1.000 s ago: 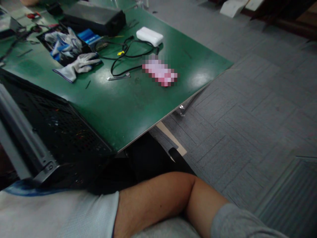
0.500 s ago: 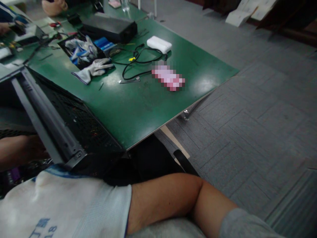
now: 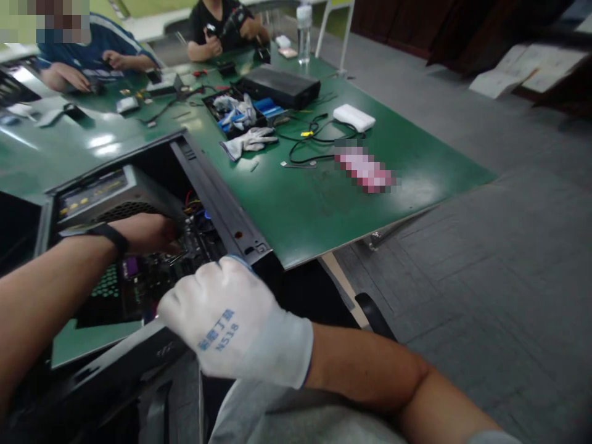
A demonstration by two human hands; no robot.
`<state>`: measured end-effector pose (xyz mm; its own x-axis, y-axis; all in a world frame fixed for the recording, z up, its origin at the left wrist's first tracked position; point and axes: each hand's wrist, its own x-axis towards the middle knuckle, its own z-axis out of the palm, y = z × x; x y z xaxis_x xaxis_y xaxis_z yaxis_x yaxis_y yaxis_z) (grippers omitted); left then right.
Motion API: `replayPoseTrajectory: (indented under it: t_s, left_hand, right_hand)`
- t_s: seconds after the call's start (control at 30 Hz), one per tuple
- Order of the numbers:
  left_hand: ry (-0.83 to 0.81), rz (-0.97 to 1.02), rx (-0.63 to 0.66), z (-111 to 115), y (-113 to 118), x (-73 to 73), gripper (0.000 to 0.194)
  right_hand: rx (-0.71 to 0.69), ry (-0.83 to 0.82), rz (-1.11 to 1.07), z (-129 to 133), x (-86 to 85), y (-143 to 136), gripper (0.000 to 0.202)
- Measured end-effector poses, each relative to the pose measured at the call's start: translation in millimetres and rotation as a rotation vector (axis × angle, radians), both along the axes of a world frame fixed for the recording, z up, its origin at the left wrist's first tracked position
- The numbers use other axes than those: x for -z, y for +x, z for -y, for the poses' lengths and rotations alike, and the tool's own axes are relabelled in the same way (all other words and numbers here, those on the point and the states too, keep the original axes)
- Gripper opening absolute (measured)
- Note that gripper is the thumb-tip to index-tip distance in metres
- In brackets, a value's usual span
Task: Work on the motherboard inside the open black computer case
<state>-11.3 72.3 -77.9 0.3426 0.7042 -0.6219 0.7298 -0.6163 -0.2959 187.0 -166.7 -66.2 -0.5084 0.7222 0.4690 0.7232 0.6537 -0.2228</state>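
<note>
An open black computer case (image 3: 222, 203) lies at the left on the green table (image 3: 296, 216), with a metal power supply (image 3: 139, 185) and a circuit board inside. My left hand (image 3: 155, 233), bare and with a black band on its wrist, reaches into the case beside the power supply; its fingertips are lost among the dark parts. My right hand (image 3: 222, 308), in a white glove with blue print, is closed round the near edge of the case frame, its knuckles toward the board.
A grey-white glove (image 3: 250, 143), black cable (image 3: 296, 151), white block (image 3: 354, 117) and pixelated pink object (image 3: 365, 168) lie beyond the case. A black box (image 3: 280, 85) and a bottle (image 3: 304, 34) stand farther back. Two people sit across the table.
The view has swung left and up, so more of the case interior, the left forearm and the people show. The gloved hand now appears farther from the bottom left corner.
</note>
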Motion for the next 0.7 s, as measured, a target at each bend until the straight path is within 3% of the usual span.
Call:
replayPoseTrajectory:
  t_s: [0.1,0.27,0.43,0.7]
  left_hand:
    - [0.059,-0.154,0.033,4.9,7.4,-1.9,0.04]
    - [0.094,-0.038,-0.006,13.7,12.2,-10.8,0.051]
    - [0.093,0.018,-0.083,17.8,15.9,-16.0,0.056]
    - [0.078,0.119,-0.163,26.2,22.4,-22.6,0.054]
  right_hand:
    - [0.073,-0.016,0.057,2.1,-2.6,-5.0,0.01]
    - [0.188,-0.024,0.136,5.3,-1.4,-13.1,0.019]
    - [0.208,0.009,0.168,3.8,2.1,-14.3,0.036]
    - [0.226,0.049,0.187,1.8,6.0,-13.7,0.034]
